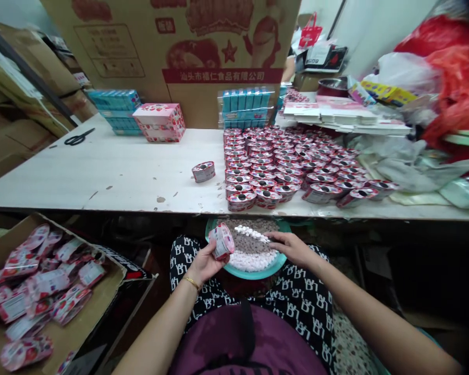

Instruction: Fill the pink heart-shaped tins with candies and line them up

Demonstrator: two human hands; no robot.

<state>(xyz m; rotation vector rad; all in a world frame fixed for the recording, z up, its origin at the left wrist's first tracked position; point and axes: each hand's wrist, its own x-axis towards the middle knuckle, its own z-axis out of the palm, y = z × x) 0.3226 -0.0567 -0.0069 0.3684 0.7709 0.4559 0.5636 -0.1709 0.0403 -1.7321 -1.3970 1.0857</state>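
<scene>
My left hand [205,262] is closed around a small round pink-and-white container [222,241], held tilted over a teal bowl [276,262] on my lap. The bowl holds small pink and brown candies. My right hand [291,246] pinches a short strip of white candies [251,233] above the bowl, its end pointing at the container. Both hands are just below the table's front edge.
Several rows of matching round containers [275,166] cover the white table [113,172], one container [203,171] standing apart. Pink [160,121] and blue boxes [115,100], scissors [78,137] and a large carton [203,47] sit behind. A cardboard box of pink packets [39,291] is at lower left.
</scene>
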